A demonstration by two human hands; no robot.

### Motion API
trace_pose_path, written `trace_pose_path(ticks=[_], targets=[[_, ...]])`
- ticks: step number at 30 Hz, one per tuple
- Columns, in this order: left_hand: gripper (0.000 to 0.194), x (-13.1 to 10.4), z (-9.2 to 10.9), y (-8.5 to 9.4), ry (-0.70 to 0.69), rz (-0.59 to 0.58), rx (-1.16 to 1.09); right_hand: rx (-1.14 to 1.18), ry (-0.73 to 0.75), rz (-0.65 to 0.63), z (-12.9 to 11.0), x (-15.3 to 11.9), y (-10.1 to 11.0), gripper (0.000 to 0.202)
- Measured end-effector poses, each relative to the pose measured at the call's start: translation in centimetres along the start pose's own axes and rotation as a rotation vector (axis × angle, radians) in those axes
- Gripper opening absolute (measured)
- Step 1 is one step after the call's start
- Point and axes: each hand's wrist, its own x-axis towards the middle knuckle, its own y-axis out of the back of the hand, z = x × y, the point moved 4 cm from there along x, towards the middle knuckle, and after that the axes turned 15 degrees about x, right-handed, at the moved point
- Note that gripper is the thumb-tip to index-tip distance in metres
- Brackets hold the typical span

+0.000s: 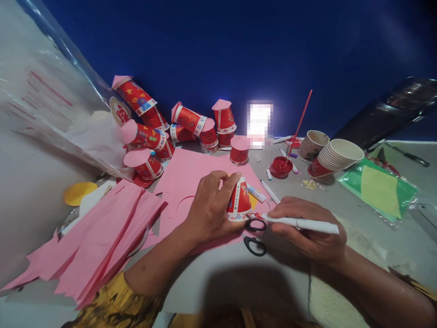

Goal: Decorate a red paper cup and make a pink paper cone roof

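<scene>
- Clock directions run from the red paper cup, which is upside down, wide rim lowest, above the pink sheet.
- At two o'clock, a small dish holds red paste and a thin red stick leaning up out of it.
- Also toward two o'clock, behind the dish, a patterned cup stands beside a tilted stack of nested cups; the stack's top cup opens upward.
- Toward ten and eleven, red cups with pink cone tops lie tilted in clusters; one pink-topped cup stands upright at twelve.
- The left hand wraps the red paper cup from nine o'clock, fingers curled round its side, thumb pressed against it.
- The right hand, at three to four o'clock, pinches a white marker between thumb and fingers; its reddish tip end is at the cup's lower rim, contact unclear.
- Black scissor handles lie at five o'clock, very near the cup's rim.
- Bare grey counter shows between the forearms at six to seven; its back edge meets the blue wall.
- Folded pink paper crowds eight o'clock; a green packet lies at three.
</scene>
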Motion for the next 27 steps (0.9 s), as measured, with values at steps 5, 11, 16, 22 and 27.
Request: trace_pose_path(ticks=[5, 11, 16, 22, 27], targets=[[0.096, 0.0, -0.1, -0.2, 0.012, -0.012, -0.009, -0.010, -0.011, -0.021, 0.1, -0.2, 0.1, 0.011], [0.099, 0.0, 0.0, -0.1, -0.003, 0.019, -0.020, -0.117, -0.030, 0.000, -0.1, -0.7, 0.3, 0.022], [0.111, 0.1, 0.2, 0.1, -0.023, 0.017, -0.115, -0.184, -0.162, -0.065, 1.9, -1.0, 0.1, 0.058], [0.112, -0.1, 1.0, 0.2, -0.053, 0.020, -0.178, -0.187, -0.199, -0.196, 4.3, -1.8, -0.6, 0.102], [0.111, -0.1, 1.1, 0.6, -0.036, -0.062, -0.308, -0.154, -0.222, -0.212, 4.4, -1.7, -0.1, 0.093]])
